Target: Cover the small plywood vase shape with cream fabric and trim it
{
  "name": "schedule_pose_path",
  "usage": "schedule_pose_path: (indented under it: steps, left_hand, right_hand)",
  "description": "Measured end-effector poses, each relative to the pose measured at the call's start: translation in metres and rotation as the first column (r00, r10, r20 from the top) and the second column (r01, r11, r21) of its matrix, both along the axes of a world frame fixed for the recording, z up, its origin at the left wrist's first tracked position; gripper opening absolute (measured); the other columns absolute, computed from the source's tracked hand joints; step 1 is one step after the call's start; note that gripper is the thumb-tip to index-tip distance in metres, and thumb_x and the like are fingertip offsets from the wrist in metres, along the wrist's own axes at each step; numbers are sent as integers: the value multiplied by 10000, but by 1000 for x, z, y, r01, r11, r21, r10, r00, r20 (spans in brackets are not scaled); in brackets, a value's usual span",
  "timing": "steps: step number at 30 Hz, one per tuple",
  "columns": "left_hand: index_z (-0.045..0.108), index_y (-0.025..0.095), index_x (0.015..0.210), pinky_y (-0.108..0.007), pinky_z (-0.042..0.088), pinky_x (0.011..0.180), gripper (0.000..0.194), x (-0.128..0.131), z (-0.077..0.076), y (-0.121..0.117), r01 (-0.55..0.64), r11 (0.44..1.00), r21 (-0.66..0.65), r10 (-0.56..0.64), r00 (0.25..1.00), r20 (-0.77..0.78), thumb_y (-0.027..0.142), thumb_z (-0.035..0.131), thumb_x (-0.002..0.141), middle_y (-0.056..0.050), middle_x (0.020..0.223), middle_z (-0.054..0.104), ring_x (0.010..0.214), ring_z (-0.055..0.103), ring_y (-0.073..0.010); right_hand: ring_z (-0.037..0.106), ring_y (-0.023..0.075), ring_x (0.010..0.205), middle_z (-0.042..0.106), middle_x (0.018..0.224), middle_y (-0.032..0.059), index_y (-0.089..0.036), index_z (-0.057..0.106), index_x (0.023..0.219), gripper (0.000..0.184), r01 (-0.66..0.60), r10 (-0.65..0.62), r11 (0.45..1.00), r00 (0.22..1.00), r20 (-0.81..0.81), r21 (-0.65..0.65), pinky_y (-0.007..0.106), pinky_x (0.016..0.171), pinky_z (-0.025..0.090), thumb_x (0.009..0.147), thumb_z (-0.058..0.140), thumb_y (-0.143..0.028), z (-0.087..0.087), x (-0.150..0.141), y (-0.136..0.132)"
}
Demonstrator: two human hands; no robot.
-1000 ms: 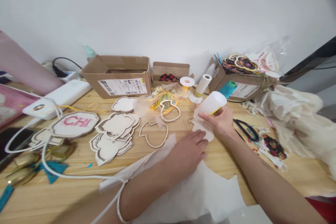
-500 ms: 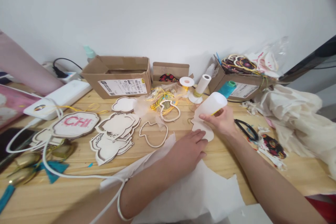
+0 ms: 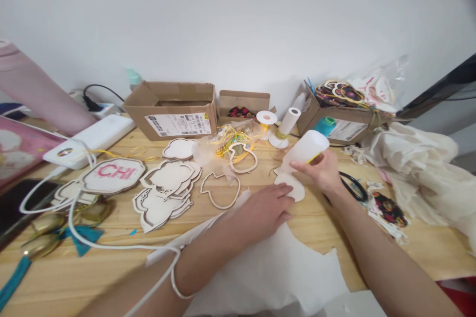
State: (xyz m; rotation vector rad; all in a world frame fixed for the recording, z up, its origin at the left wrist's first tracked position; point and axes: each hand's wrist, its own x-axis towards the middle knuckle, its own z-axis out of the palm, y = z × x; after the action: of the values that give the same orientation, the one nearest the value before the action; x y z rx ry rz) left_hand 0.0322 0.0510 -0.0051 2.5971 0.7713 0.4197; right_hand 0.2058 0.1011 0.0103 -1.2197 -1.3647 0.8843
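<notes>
From here I get an evenly bright, cool view, the pale wall (image 3: pixel 238 29) brightest around its middle and the upper right corner darkened. Soft shadows fall on the surface (image 3: pixel 85 277) beside the forearms. My picture is slightly hazy, fine print on the box labels smears, and wide-angle distortion stretches things near the edges.

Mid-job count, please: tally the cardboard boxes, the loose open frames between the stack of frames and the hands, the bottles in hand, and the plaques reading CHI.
Cardboard boxes: 3 (left box, middle box, right box)
Loose open frames: 2 (upper frame, lower frame)
White bottle in the right hand: 1
CHI plaque: 1
Total: 7
</notes>
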Motion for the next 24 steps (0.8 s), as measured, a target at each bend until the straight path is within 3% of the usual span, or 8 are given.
schedule_pose_path:
  steps: [4, 9, 14, 20, 24]
  left_hand:
    - [531, 111, 1060, -290, 244, 1018, 288, 2, -6, -2, -4, 995, 95, 5, 1000, -14, 253, 434, 830, -100, 1273, 460, 1205, 361, -194]
    - [486, 72, 1124, -304, 228, 1021, 351, 8, -13, -9, -10, 980, 200, 15, 1000, -22, 263, 421, 837, -134, 1271, 455, 1212, 351, -208]
    - [475, 92, 1143, -303, 249, 1009, 360, 9, -9, -10, -4, 992, 127, 12, 998, -56, 279, 406, 843, -116, 1282, 448, 1206, 361, -196]
    - [472, 97, 1150, -309, 238, 1019, 365, 8, -7, -9, -8, 998, 68, 10, 999, -37, 277, 413, 838, -111, 1297, 432, 1213, 350, -199]
    - [475, 89, 1154, -313, 233, 1023, 370, 8, -4, -9, 0, 1000, 29, 2, 999, -52, 267, 423, 833, -116, 1300, 427, 1216, 345, -205]
  right_hand:
    - [632, 193, 629, 690, 701, 34, -177, 627, 682, 251, 101, -91, 990, 991, -101, 98, 309, 593, 529, 501, 757, -292, 0, 7, 4]
    - [642, 215, 633, 695, 697, 42, -179, 635, 686, 269, 48, -45, 998, 996, -80, 34, 329, 593, 535, 477, 758, -296, 6, -4, 2]
    - [641, 224, 662, 693, 725, 64, -156, 633, 703, 298, -15, 13, 999, 999, -33, -38, 340, 627, 529, 472, 753, -302, 7, -12, -1]
    - [640, 221, 683, 694, 742, 65, -153, 633, 712, 287, 44, -44, 999, 999, -21, -9, 337, 644, 523, 488, 750, -287, 6, -9, 1]
    - [638, 220, 684, 691, 745, 63, -154, 632, 724, 297, 18, -18, 1000, 1000, -24, -20, 335, 634, 523, 496, 744, -307, 5, -10, 2]
